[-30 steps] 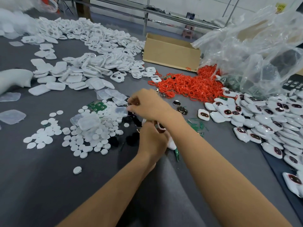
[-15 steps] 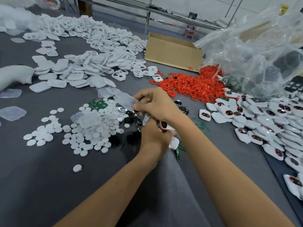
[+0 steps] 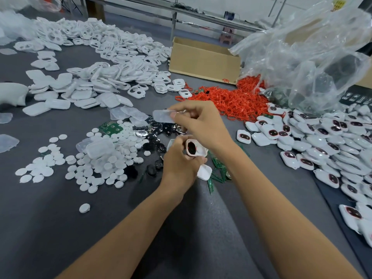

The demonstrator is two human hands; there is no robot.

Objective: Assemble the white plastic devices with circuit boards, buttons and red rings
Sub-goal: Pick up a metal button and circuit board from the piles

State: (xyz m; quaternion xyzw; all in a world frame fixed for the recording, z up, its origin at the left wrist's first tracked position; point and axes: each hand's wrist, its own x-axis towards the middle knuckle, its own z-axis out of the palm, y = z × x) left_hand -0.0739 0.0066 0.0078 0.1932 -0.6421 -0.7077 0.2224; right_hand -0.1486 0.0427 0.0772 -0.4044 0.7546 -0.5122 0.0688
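Observation:
My left hand (image 3: 179, 164) grips a white plastic device shell (image 3: 196, 149) with a dark opening and a red ring, held just above the grey table. My right hand (image 3: 201, 123) is above it and pinches a translucent flat cover piece (image 3: 163, 116) between thumb and fingers. Below the hands lie black round buttons (image 3: 159, 127), green circuit boards (image 3: 218, 172) and another white shell (image 3: 204, 172). White round discs (image 3: 100, 162) spread to the left. A heap of red rings (image 3: 237, 99) lies behind the hands.
Assembled white devices (image 3: 322, 141) are piled at the right. White shells (image 3: 104, 63) cover the far left of the table. A cardboard box (image 3: 203, 61) and a crumpled clear plastic bag (image 3: 314, 57) stand at the back. Translucent covers (image 3: 128, 112) lie near the middle.
My right hand has lifted a translucent cover from the pile and brought it up and to the right, above the shell in my left hand. My left hand has tilted the shell up.

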